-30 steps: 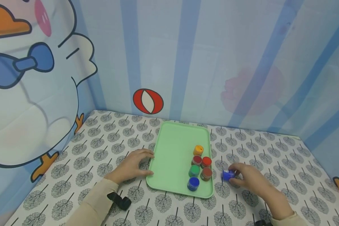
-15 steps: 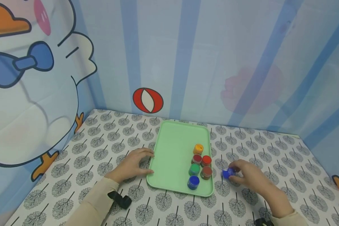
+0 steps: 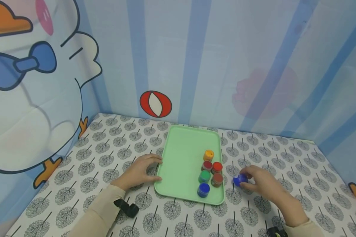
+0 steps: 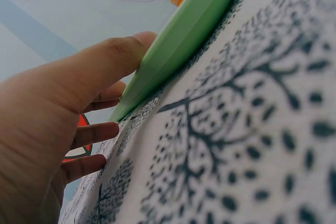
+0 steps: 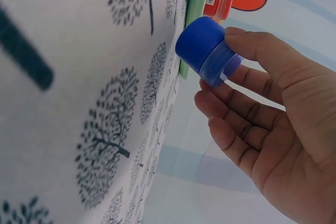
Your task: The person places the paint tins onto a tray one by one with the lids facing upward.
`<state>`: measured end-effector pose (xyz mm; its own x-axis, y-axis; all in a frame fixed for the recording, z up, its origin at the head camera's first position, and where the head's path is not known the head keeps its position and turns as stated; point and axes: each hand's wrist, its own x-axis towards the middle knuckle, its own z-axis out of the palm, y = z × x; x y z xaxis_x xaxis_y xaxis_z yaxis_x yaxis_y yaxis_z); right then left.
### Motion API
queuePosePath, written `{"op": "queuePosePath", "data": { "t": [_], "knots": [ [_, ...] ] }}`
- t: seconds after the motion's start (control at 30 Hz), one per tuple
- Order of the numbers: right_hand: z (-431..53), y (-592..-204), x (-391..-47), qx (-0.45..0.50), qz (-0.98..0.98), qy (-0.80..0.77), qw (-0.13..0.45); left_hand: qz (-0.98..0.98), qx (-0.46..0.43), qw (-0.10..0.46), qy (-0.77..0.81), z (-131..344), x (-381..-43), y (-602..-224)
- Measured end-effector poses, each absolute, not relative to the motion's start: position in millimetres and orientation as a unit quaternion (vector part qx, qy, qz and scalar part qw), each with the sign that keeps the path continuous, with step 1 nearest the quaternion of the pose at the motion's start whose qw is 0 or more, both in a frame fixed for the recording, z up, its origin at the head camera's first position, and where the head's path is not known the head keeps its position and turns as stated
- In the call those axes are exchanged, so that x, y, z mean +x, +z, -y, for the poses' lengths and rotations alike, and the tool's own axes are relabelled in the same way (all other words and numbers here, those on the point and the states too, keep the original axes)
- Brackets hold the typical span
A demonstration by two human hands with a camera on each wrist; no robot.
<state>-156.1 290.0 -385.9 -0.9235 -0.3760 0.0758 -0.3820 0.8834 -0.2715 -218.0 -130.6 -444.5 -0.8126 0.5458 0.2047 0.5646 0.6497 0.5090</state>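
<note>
A small blue-lidded paint jar point(image 3: 240, 179) is pinched between the thumb and fingers of my right hand point(image 3: 262, 185), to the right of the tray. In the right wrist view this jar point(image 5: 207, 48) is tilted, its blue lid towards the cloth and its clear body towards my fingers. My left hand point(image 3: 138, 171) rests at the left rim of a light green tray point(image 3: 178, 158), fingers spread. In the left wrist view my thumb touches the tray's side point(image 4: 178, 40) and the other fingers extend loosely towards the cloth.
Several paint jars stand on the tray's right half: orange point(image 3: 208, 155), dark red point(image 3: 207, 165), red point(image 3: 217, 167), green point(image 3: 204, 176), brown point(image 3: 217, 180) and blue point(image 3: 203, 190). A tree-patterned cloth point(image 3: 106, 148) covers the table. A printed curtain point(image 3: 169, 59) hangs behind.
The blue jar has turned in my right hand; its white label, visible a second ago, no longer shows. My left hand stays at the tray's rim. The jars on the tray keep their places.
</note>
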Motion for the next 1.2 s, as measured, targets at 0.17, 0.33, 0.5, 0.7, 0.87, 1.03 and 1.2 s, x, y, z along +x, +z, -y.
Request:
{"op": "queuePosePath", "data": {
  "t": [0.17, 0.33, 0.5, 0.7, 0.87, 1.03, 1.2],
  "knots": [
    [-288.7, -385.6, -156.1, 0.205, 0.969, 0.138, 0.022, 0.905, -0.307, 0.012, -0.295, 130.8, -218.6, -444.1],
    [-283.6, -381.3, -153.9, 0.206, 0.969, 0.134, 0.026, 0.906, -0.306, 0.012, -0.291, 130.7, -218.8, -443.9],
    [-278.2, -376.8, -151.6, 0.205, 0.969, 0.137, 0.026, 0.908, -0.304, 0.01, -0.287, 130.6, -218.9, -443.7],
    [-273.3, -376.9, -150.9, 0.211, 0.965, 0.15, 0.03, 0.907, -0.306, 0.009, -0.29, 130.9, -219.0, -443.4],
    [-269.0, -376.5, -150.3, 0.212, 0.965, 0.155, 0.021, 0.907, -0.303, 0.006, -0.292, 131.2, -218.1, -443.6],
    [-266.0, -375.0, -149.8, 0.217, 0.965, 0.144, 0.019, 0.907, -0.304, 0.008, -0.293, 131.0, -218.0, -443.6],
    [-263.5, -372.7, -148.1, 0.224, 0.964, 0.142, 0.021, 0.907, -0.303, 0.008, -0.293, 131.1, -218.0, -443.7]
  ]
}}
